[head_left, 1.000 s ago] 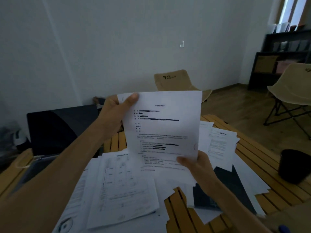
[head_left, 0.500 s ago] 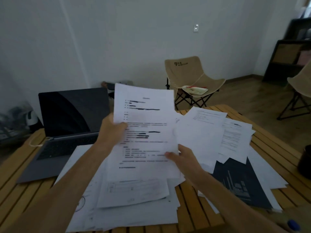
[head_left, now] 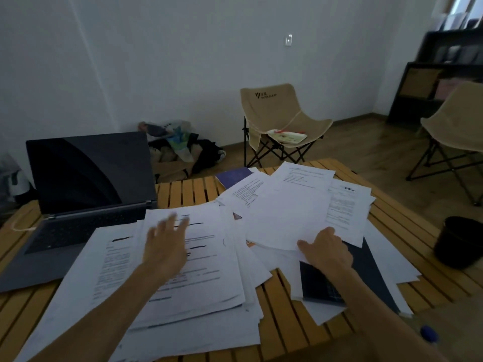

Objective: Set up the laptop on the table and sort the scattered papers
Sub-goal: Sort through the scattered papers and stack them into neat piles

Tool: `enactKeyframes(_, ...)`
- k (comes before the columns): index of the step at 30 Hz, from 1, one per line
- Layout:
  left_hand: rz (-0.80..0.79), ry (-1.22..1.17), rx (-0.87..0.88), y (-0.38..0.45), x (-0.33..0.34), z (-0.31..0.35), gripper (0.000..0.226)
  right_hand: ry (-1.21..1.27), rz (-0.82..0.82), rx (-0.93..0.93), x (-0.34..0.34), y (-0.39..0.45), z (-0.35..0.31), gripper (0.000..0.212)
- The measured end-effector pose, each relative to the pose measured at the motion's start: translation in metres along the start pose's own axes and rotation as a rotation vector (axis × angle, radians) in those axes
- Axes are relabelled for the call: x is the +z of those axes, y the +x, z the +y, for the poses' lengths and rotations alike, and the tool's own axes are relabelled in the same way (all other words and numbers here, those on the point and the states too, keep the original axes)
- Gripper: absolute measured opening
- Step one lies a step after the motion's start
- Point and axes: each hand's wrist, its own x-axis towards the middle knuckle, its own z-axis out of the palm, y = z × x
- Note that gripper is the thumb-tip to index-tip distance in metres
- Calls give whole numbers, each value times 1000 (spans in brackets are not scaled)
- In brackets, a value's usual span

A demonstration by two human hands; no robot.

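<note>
Head view: nearest, the left hand [head_left: 165, 248] lies with fingers spread flat, blurred, over a printed sheet [head_left: 193, 259] topping the left paper pile. The right hand [head_left: 326, 248] pinches the near edge of a white sheet [head_left: 285, 218] in the scattered pile. Farther left, the laptop [head_left: 78, 194] stands open on the slatted table [head_left: 188, 189].

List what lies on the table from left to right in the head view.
laptop → left hand on the left paper pile → right hand on the right paper pile → black cup.
</note>
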Motion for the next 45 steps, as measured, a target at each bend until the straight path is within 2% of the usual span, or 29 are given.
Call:
enactKeyframes(2, -159, 35, 85, -5, 6, 9, 48, 123, -22, 14, -1, 1, 0, 59)
enactKeyframes(6, -266, 163, 23, -9, -3, 33, 44, 47, 14, 5, -4, -6, -5, 60)
enactKeyframes(8, -192, 20, 85, -6, -7, 55, 47, 142, 0, 22, -2, -1, -5, 51)
enactKeyframes(10, -125, -238, 270, -6, -10, 84, 50, 368, -26, 79, -2, 7, -1, 36)
enactKeyframes(12, -187, -374, 467, -8, -12, 115, 56, 552, -52, 126, -5, 11, 3, 24)
enactKeyframes(15, -280, -363, 544, -1, 0, 150, 61, 765, -123, 198, -5, 12, 7, 13)
enactKeyframes(17, -212, -311, 568, 6, 8, 159, 51, 821, -198, 224, -4, 9, 5, 3)
enactKeyframes(22, -17, -289, 632, 17, 20, 161, 36, 1135, -258, 237, -13, 12, -5, 14)
enactKeyframes(26, 220, -305, 539, 21, 10, 172, 23, 1173, -207, 244, -20, 12, -4, 15)
enactKeyframes(28, 339, -558, 422, 19, -8, 180, 20, 1177, -177, 281, -18, 13, 4, 17)
enactKeyframes(30, 371, -902, 208, 21, -32, 184, 17, 1187, -151, 305, -16, 15, 9, 18)
enactKeyframes(33, 281, -1502, -115, 16, -63, 175, 27, 1268, -136, 256, -20, 17, 8, 34)
enactKeyframes(35, 88, -1855, -317, -6, -75, 163, 28, 1343, -162, 170, -28, 16, 2, 46)
enactKeyframes(36, -7, -1938, -386, -21, -76, 157, 23, 1367, -181, 113, -34, 16, -1, 44)
enactKeyframes(38, -124, -1969, -484, -50, -68, 145, 17, 1368, -178, -3, -39, 14, -3, 27)
enactKeyframes(40, -202, -1936, -589, -71, -57, 132, 16, 1222, -106, -55, -34, 14, -5, 13)
enactKeyframes(41, -236, -1899, -643, -79, -50, 125, 15, 1110, -93, -50, -28, 13, -5, 15)
enactKeyframes(43, -308, -1812, -695, -90, -40, 111, 14, 930, -177, 14, -12, 8, -8, 34)
enactKeyframes(45, -276, -1627, -616, -95, -36, 99, 14, 912, -297, 83, 1, 1, -12, 38)
